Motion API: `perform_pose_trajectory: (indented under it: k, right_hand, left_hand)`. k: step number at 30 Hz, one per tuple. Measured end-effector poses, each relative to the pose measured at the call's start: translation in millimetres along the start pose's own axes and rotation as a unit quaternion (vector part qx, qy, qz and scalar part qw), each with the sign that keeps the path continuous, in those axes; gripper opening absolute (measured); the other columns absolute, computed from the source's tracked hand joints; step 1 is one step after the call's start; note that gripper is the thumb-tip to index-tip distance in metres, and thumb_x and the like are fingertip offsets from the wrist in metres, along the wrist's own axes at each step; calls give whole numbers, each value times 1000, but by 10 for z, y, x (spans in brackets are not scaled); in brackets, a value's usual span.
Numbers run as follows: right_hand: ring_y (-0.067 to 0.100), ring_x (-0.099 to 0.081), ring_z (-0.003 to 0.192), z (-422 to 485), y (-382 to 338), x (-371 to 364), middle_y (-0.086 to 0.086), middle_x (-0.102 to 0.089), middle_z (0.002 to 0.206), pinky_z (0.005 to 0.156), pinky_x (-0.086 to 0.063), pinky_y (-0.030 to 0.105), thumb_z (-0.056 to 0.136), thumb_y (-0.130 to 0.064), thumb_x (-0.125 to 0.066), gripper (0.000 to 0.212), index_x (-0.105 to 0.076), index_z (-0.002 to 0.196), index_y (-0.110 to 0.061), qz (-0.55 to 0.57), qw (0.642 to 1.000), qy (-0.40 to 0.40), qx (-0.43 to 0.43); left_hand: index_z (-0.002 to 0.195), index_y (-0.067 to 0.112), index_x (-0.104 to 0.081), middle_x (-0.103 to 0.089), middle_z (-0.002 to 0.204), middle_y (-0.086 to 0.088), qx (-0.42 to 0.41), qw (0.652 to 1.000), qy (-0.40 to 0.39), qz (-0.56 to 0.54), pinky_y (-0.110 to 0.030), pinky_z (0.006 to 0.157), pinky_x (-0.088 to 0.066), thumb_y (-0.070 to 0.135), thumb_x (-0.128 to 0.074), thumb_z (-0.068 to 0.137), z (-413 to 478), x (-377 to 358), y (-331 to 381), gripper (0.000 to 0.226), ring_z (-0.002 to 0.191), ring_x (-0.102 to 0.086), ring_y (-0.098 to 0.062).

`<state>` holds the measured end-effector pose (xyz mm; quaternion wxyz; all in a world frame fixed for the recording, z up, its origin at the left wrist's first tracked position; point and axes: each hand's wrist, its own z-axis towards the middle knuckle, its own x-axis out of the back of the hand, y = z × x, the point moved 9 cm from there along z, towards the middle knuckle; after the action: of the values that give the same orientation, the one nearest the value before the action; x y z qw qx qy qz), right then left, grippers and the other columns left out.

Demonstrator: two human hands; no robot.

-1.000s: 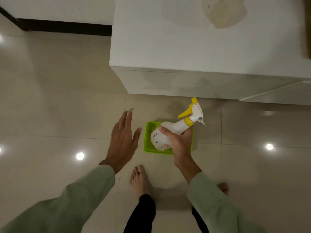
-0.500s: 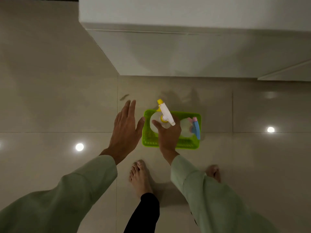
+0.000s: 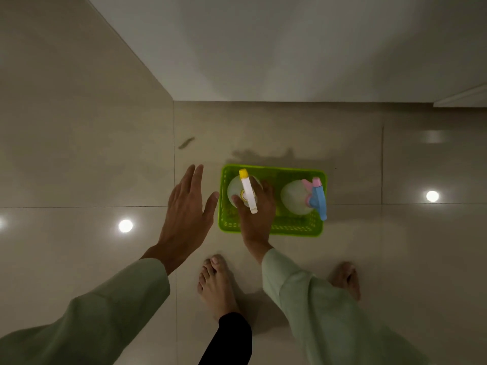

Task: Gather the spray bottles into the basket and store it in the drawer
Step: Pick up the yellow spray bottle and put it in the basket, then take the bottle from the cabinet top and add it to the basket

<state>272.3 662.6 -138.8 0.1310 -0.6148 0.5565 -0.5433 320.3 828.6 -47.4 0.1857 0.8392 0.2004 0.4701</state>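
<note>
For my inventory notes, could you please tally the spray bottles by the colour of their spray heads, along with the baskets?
Spray bottle with yellow-and-white head: 1, in the basket's left half, right hand around it.
Spray bottle with blue-and-pink head: 1, in the basket's right half.
Green basket: 1, on the floor.
Total: 3 things.

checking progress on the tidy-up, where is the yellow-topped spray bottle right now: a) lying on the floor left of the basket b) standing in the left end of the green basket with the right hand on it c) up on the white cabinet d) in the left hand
b: the yellow-topped spray bottle stands in the left end of the green basket, the right hand wrapped around it, beside the blue-and-pink bottle; the left hand is open and empty.
</note>
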Motion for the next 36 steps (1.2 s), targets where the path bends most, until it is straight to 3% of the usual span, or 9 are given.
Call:
perform_pose_trajectory:
  k: [3,7,11,15,18,23,28,32,36]
  right_hand:
    - [38,-53,125,41,18,15,17,-58,132,102,-46,54,73,-27,-86,81,-50,143,-8,12,1000,-16,-23]
    - [28,-44,135,-105,-77,160,10,-45,146,110,-43,50,58,-19,-90,115,-27,155,-18,39,992,-88,-80]
    - [7,-43,134,-442,-662,727,2,-44,148,111,-40,38,68,-35,-83,100,-29,152,-23,32,992,-114,-35]
    - [-8,-30,141,-634,-1598,1464,-8,-37,155,115,-38,41,83,-38,-79,87,-30,155,-24,30,995,-95,25]
    - [9,-38,144,-587,-2422,2033,-11,-41,154,113,-41,46,84,-39,-75,78,-37,152,-26,28,994,-51,91]
    - [14,-41,143,-149,-3668,2782,-5,-45,151,112,-41,52,86,-24,-77,71,-43,148,-19,56,977,11,208]
    - [8,-42,138,669,-4328,3170,-8,-46,149,110,-43,44,86,-34,-76,72,-40,148,-24,50,971,56,225]
    - [13,-40,135,1408,-4654,3263,-6,-44,147,102,-34,20,85,-44,-72,75,-38,149,-23,12,975,52,216]
    - [21,-37,138,2130,-4824,3080,-1,-41,149,106,-36,39,84,-57,-66,79,-35,149,-27,-61,988,-26,141]
  left_hand:
    - [156,16,-12,-13,165,-7,-4,1000,3,0,-41,121,-19,43,-37,101,-9,79,71,67,151,-15,-22]
    - [156,15,-12,-13,165,-8,-8,1000,9,-5,-41,122,-18,42,-37,101,-112,295,266,66,151,-15,-22]
    - [156,17,-13,-12,165,-6,-23,999,19,-20,-42,122,-17,44,-36,101,-339,685,719,66,151,-15,-20]
    - [156,20,-13,-10,165,-2,-51,997,39,-37,-40,122,-18,47,-35,101,-615,1189,1284,65,151,-13,-17]
    - [156,23,-13,-8,165,3,-80,993,66,-55,-33,122,-14,44,-38,102,-724,1686,1723,63,151,-12,-13]
    - [156,24,-16,-11,165,6,-149,977,142,-56,-31,121,-18,44,-37,102,-577,2585,2443,61,150,-14,-7]
    - [155,21,-18,-15,165,0,-178,968,170,-44,-40,123,-20,43,-36,103,-83,2996,3030,60,151,-14,-12]
    - [156,19,-16,-12,165,-1,-166,969,181,-26,-39,123,-17,47,-32,102,401,3098,3364,62,152,-13,-16]
    - [156,18,-15,-12,165,-3,-145,972,185,-27,-40,123,-16,47,-32,102,840,3116,3570,63,152,-11,-16]
